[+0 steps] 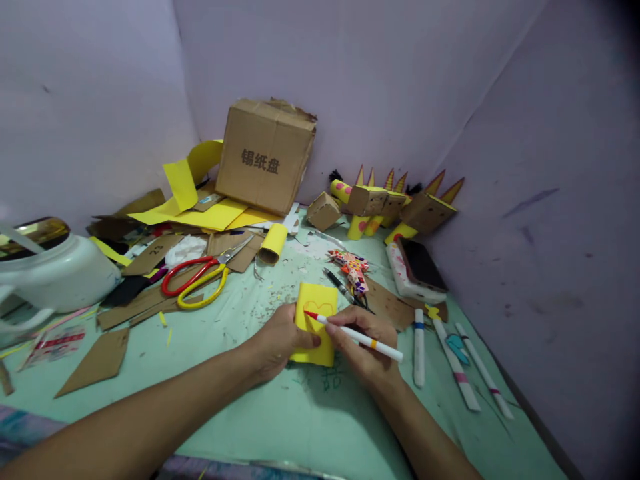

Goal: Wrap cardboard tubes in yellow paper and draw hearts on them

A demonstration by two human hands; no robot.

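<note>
My left hand (pixel 280 340) grips a yellow paper tube (pixel 315 347) from its left side, thumb lying across the front. A thin heart outline shows on the tube's upper face. Between the thumb and fingers of my right hand (pixel 365 337) is a white marker (pixel 373 343) with an orange band. Its red tip meets the paper at the left part of the heart, or hovers just over it; I cannot tell which. Just beyond the hands lie a black pen (pixel 340 285) and a patterned paper shape (pixel 353 267).
Red-and-yellow scissors (pixel 200 277) and another yellow tube (pixel 273 243) lie left of centre. A cardboard box (pixel 267 157) leans at the back. Cardboard animal figures (pixel 390 200) stand back right, near a phone (pixel 423 265). Capped markers (pixel 419 347) lie right; a white watering can (pixel 75 273) stands left.
</note>
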